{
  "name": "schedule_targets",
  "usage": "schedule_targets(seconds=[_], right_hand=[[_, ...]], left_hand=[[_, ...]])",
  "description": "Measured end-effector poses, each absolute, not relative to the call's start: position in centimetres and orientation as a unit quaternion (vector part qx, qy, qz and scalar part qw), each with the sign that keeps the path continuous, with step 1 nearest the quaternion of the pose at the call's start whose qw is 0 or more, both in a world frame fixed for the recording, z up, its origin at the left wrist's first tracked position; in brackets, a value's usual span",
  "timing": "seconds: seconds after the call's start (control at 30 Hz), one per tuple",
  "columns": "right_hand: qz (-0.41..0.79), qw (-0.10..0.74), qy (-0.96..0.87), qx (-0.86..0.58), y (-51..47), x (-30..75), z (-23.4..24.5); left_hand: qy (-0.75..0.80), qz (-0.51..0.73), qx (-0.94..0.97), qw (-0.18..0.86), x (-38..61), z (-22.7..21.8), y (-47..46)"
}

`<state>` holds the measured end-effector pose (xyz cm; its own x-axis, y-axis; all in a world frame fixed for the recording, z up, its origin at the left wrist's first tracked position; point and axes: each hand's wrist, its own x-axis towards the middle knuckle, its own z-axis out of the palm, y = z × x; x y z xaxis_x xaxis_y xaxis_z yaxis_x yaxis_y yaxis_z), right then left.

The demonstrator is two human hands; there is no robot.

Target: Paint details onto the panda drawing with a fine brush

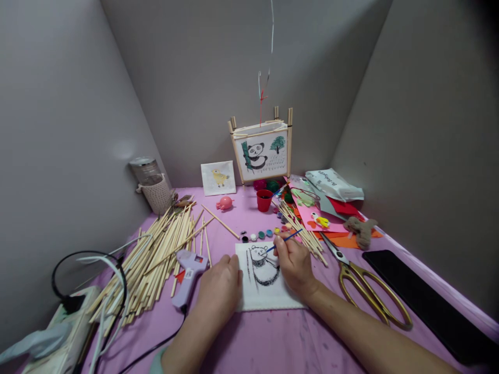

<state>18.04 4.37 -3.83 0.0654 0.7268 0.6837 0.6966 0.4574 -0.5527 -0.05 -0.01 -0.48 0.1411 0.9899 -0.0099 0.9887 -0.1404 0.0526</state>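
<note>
- Pinching a blue-handled paintbrush (286, 240) between thumb and fingertips (279, 244), the right hand (294, 265) is held over a white paper sheet (268, 298), the brush tip just beside the painted panda's head.
- The left hand (220, 285) is laid on the sheet's left edge, its fingers pressed together.
- The sheet is placed between the hands on a pink cloth (273, 343).
- A row of paint pots (261, 234) is set just beyond the sheet.
- Gold-handled scissors (366, 293) are laid to the right.
- A purple glue gun (189, 275) is laid to the left, beside a heap of bamboo sticks (156, 254).
- A framed panda picture (260, 155) is stood farther back, near a red cup (264, 200).
</note>
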Motion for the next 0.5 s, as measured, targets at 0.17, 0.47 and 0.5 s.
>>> schedule_targets(seconds=[0.17, 0.47, 0.5], right_hand=[[-0.011, 0.507, -0.689, -0.518, 4.36, 18.02, -3.69], [-0.027, 0.537, -0.682, -0.495, 4.29, 18.02, -3.50], [-0.020, 0.537, -0.689, -0.488, 4.28, 18.00, -3.51]], left_hand=[[0.655, 0.011, 0.755, 0.024, -0.10, -0.39, -0.11], [0.653, 0.013, 0.757, 0.021, -0.08, -0.40, -0.16], [0.652, 0.015, 0.758, 0.020, -0.08, -0.43, -0.13]])
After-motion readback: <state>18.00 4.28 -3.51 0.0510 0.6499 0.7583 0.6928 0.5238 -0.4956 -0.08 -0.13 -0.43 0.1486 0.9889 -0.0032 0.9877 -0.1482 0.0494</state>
